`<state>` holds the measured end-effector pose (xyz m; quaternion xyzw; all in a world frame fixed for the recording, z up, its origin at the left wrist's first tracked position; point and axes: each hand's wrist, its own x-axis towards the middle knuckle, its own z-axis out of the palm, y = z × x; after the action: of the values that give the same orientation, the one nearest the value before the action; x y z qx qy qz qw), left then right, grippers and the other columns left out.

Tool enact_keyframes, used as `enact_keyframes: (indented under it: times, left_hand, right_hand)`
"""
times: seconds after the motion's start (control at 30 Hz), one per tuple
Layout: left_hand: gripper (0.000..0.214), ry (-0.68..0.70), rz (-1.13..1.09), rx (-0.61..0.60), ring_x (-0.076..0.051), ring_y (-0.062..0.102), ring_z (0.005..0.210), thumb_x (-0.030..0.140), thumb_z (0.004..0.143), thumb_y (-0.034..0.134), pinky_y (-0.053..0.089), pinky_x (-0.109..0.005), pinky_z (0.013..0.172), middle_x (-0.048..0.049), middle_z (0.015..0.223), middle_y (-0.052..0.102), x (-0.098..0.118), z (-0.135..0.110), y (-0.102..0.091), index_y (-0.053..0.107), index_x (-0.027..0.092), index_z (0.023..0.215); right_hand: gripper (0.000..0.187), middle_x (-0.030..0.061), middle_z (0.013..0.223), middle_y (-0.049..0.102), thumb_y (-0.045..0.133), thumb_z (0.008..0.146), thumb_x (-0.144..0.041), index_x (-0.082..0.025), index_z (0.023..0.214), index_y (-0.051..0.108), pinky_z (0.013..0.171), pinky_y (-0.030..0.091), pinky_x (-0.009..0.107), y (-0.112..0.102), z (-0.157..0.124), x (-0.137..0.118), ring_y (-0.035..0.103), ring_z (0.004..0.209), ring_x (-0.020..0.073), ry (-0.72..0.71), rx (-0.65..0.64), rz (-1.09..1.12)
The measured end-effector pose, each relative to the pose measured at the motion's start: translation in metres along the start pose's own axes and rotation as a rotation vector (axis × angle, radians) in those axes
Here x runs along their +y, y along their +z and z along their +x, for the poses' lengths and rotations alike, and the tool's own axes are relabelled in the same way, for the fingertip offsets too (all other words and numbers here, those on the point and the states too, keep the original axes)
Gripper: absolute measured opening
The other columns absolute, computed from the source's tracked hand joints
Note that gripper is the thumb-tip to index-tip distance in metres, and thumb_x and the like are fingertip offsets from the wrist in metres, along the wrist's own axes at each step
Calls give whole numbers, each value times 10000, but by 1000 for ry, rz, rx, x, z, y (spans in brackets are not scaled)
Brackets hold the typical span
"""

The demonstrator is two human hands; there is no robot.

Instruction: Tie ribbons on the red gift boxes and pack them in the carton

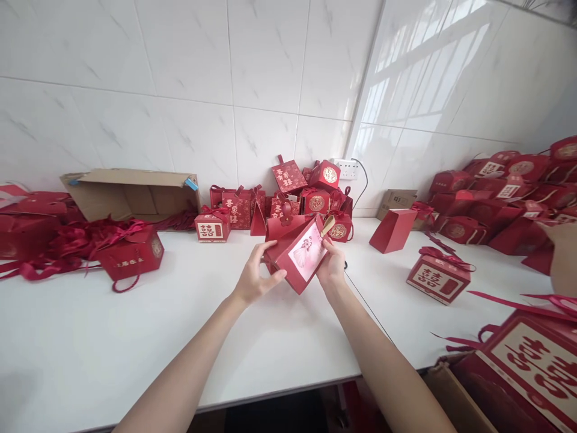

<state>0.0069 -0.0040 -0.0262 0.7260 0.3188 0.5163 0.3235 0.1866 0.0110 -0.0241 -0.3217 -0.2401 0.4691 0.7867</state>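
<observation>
Both my hands hold a red paper gift box (298,255) with a pale pink picture panel, tilted above the white table (135,337). My left hand (255,278) grips its lower left corner, fingers curled round the edge. My right hand (332,262) pinches its right side near a small tan tag at the top. The box's top flap stands open behind my fingers.
A pile of red gift boxes (293,198) lies against the tiled wall, with an open cardboard carton (130,192) at left beside red ribbons (67,246). More red boxes (505,198) fill the right side; one (438,278) sits near my right arm.
</observation>
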Motion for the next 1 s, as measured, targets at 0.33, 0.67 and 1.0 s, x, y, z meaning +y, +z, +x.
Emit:
enact_keyframes:
  times: [0.33,0.67,1.0]
  left_hand:
    - [523,250,153,104,-218,565,984,412,675,715,511,-343,819,-103,1127,533,-7,-4,3,511,199,1108]
    - [453,83,-60,70,-178,598,882,452,733,667,545,-298,737,-79,1077,529,-3,-3,3,558,209,1099]
    - [413,-62,-186,60,-179,608,839,413,712,684,540,-311,734,-64,968,608,3,-3,7,549,183,1028]
  right_hand:
    - [248,74,955,701,474,726,-397,-233,877,582,852,541,409,3,-5,17,640,1008,272,137,-148,-77]
    - [218,52,717,698,497,843,-356,-192,776,625,693,556,343,0,-7,22,679,713,210,539,-175,-72]
    - [256,15,645,681,427,921,-293,-154,809,609,578,509,244,5,-17,16,626,541,135,567,-189,-44]
